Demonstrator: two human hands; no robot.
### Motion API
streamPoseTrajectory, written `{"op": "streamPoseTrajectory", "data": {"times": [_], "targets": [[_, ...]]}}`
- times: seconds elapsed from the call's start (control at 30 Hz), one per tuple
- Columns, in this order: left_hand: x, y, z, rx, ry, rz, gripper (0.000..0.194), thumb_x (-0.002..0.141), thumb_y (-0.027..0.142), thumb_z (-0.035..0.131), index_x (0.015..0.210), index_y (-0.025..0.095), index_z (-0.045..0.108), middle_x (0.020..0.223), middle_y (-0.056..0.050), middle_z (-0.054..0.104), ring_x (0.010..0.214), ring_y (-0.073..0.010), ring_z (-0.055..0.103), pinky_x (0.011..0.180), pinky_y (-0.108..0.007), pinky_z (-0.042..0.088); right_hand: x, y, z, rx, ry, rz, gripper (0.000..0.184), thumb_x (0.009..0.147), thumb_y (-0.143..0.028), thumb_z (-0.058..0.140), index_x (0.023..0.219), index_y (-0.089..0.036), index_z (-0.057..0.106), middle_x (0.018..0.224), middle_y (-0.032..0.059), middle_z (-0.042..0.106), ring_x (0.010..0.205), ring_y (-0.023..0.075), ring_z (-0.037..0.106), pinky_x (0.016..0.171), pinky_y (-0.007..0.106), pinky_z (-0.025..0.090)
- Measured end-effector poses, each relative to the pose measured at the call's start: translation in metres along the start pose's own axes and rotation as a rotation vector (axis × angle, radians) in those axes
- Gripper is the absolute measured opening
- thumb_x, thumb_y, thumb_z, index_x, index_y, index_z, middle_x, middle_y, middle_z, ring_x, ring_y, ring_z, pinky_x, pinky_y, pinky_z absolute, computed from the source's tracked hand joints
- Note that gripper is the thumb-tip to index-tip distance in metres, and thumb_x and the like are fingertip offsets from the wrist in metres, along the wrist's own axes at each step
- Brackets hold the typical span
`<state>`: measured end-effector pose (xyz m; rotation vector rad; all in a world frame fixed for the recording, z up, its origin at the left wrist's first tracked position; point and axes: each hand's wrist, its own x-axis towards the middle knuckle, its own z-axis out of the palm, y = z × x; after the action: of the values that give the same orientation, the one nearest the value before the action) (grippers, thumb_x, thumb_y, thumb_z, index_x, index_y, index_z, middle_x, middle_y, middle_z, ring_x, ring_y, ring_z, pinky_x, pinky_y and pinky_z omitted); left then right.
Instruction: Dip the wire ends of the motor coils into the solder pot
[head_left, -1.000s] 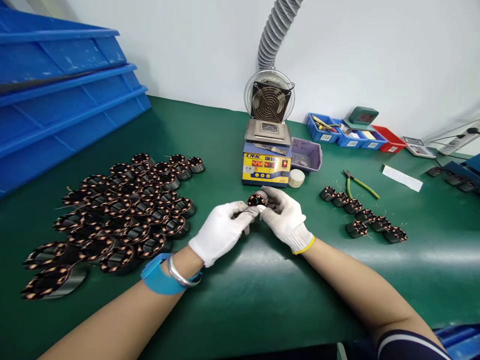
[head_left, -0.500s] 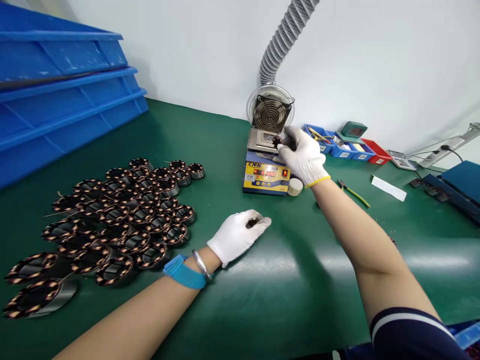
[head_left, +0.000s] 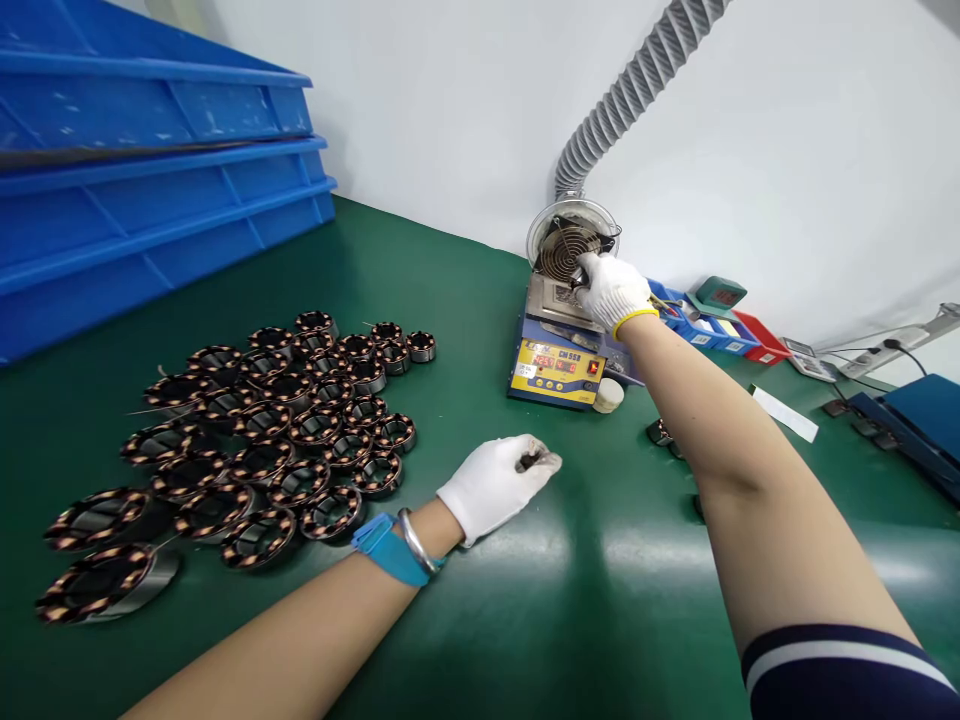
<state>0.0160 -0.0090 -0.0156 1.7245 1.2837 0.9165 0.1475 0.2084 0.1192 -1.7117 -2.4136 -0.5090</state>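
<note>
My gloved right hand (head_left: 616, 290) is closed around a small motor stator (head_left: 579, 280), mostly hidden by the fingers. It is held above the metal top of a yellow-and-blue solder pot (head_left: 556, 372), just in front of the fan guard. My gloved left hand (head_left: 499, 487) rests low over the green table, thumb and fingers pinched together, and nothing shows between them. Left of that hand stand many wound stators (head_left: 259, 538), dark steel rings with copper coils, packed close together.
Blue crates (head_left: 225, 200) are stacked at the left. A grey duct hose (head_left: 630, 100) rises behind the fan (head_left: 559, 250). At the back right are small blue bins (head_left: 694, 335), a red bin (head_left: 763, 335) and a green clock (head_left: 721, 293). A round white tin (head_left: 608, 396) sits beside the pot.
The view has shifted, so the table's contents appear further right. My right hand has moved the stator back toward the fan. My left hand keeps its pinch.
</note>
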Motion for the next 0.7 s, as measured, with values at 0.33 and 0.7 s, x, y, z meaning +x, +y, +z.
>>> {"op": "streamPoseTrajectory", "data": {"times": [0.33,0.7], "targets": [[0.001,0.000,0.000,-0.048,-0.008,-0.028,0.028,0.085,0.044,0.053,0.089,0.019,0.066,0.084,-0.003,0.070,0.076,-0.0168,0.062,0.072,-0.029,0.047,-0.003,-0.001,-0.007,0.048,0.016,0.043,0.044,0.080,-0.031,0.057,0.123,-0.022,0.054,0.114,0.0114,0.059,0.103,0.0287,0.058,0.089,0.045,0.048],[0.006,-0.009,0.006,-0.334,0.341,-0.074,0.071,0.081,0.045,0.061,0.142,0.019,0.035,0.124,-0.011,0.061,0.080,-0.0140,0.065,0.081,-0.028,0.051,-0.104,-0.041,0.007,0.808,-0.033,0.140,0.060,0.077,-0.046,0.059,0.133,-0.028,0.049,0.106,0.0035,0.068,0.100,0.0273,0.063,0.090,0.045,0.050]]}}
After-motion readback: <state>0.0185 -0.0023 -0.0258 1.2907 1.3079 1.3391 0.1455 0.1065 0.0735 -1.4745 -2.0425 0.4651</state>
